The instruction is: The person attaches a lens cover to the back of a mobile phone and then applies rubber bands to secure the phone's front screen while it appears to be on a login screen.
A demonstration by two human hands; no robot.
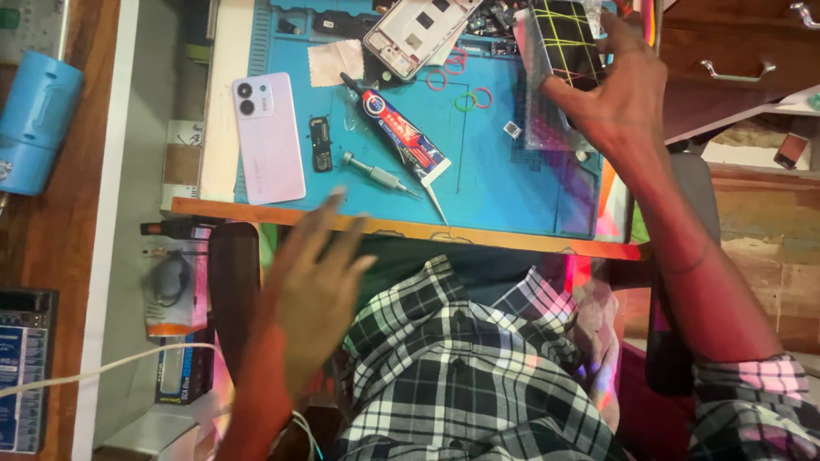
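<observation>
Head view shows the phone frame [418,34] lying stripped, back cover [268,137] off, glue tube [401,132] unused beside it; right hand [619,94] grips the taped screen [564,38], left hand [312,282] hangs open, empty.

The work mat [512,183] is bright blue with an orange front edge. On it lies a pale lilac phone back [268,137] with two black lenses, a glue tube [401,132] in red, blue and white with a black cap, and rubber bands [465,92] in red, pink and green. The black screen [564,38] carries crossing yellow lines. The shirt [478,367] is black-and-white plaid.
</observation>
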